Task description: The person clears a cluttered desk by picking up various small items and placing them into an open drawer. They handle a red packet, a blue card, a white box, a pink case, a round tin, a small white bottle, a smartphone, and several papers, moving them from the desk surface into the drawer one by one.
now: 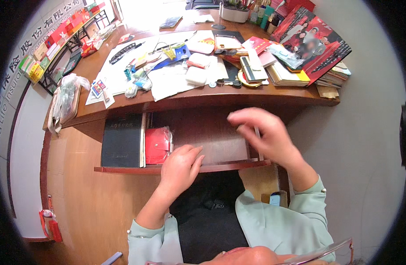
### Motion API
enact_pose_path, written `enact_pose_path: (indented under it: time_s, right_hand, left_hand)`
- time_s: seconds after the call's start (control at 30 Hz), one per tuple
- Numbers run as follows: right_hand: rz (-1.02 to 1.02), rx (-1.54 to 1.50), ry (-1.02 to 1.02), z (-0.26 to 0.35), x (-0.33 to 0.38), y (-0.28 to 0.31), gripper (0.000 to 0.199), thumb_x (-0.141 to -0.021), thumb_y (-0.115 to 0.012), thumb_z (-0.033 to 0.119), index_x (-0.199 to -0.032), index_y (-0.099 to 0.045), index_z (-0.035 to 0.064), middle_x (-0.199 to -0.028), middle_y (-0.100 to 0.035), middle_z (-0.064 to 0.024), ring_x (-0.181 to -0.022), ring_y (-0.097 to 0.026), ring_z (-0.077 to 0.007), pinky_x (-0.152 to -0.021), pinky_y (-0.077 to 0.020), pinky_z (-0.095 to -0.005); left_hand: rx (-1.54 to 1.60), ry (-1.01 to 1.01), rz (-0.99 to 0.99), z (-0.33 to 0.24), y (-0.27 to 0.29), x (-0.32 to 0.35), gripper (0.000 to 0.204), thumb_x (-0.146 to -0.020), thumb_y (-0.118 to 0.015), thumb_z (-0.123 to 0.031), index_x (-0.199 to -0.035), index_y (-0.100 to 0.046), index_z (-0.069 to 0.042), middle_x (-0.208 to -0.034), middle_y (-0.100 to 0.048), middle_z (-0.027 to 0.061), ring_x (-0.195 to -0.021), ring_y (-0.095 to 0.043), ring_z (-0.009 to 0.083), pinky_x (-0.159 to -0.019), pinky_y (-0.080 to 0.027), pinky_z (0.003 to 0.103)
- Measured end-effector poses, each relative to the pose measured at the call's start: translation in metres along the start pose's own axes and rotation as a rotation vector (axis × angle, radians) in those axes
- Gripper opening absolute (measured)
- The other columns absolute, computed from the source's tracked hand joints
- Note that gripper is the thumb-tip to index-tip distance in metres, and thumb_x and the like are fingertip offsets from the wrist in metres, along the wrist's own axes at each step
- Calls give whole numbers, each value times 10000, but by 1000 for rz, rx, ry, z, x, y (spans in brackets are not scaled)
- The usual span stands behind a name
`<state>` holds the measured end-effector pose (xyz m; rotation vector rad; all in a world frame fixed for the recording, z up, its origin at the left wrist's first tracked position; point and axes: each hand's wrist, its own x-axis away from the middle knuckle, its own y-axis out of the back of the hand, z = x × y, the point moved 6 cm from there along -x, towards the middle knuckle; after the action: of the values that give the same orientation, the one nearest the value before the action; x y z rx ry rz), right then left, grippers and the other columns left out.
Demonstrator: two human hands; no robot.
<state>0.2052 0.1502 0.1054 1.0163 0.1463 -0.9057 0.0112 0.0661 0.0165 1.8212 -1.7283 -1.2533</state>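
An open wooden drawer point(216, 141) sticks out from under the desk in front of me. On its left side lies a black hardcover notebook point(121, 143), with a red snap-fastened wallet or small case point(156, 145) in clear plastic beside it. My left hand point(180, 165) is at the drawer's front edge, right next to the red case, its fingers bent and the thumb apart, with nothing seen in it. Over the drawer's right end, my right hand point(262, 134) is raised and slightly blurred. Its fingers curve, the thumb stands off from them, and no object shows between.
The cluttered desk top point(136, 102) carries papers, white cases point(197, 76), a strapped notebook point(253, 69), a stack of books and a red photo album point(318, 42). A plastic-wrapped bag point(69, 99) sits at its left edge. A small box point(276, 198) stands beneath, by my right arm.
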Motion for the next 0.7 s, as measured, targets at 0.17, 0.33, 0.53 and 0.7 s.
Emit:
enact_pose_path:
  time_s: [0.17,0.33,0.53,0.7]
  right_hand:
    - [-368,664,-63,-23,-26,67,430,-875,-702,126,-1268,-565,21,-1240,-598,-186,-1126,-554,-369,-1001,-443,-428]
    - [-353,879,-28,-55,-53,53,652,-848,-739,369,-1299,-503,-39,-1212,-573,-230,-1099,-549,-394,-963,-450,-450]
    - [-227,902,-302,-76,-77,38,799,-821,-762,387,-1392,-418,-53,-1123,-614,-259,-1028,-607,-404,-915,-487,-452]
    - [-216,805,-371,-71,-86,47,826,-801,-760,295,-1443,-366,-44,-1037,-656,-268,-970,-644,-414,-866,-504,-465]
  left_hand:
    - [-62,5,4,-1,-3,3,204,-907,-630,-160,-1037,-716,-30,-925,-683,145,-861,-657,343,-752,-530,427]
    - [-80,-7,-2,-1,-4,2,201,-908,-624,-165,-1020,-717,-28,-912,-684,139,-852,-656,339,-753,-530,431]
    - [-99,-16,-29,-1,-3,5,188,-907,-620,-159,-1004,-716,-30,-899,-677,141,-852,-653,333,-757,-526,430]
    - [-105,-33,-50,-2,-2,7,186,-912,-613,-162,-993,-715,-29,-901,-675,144,-857,-651,336,-761,-524,429]
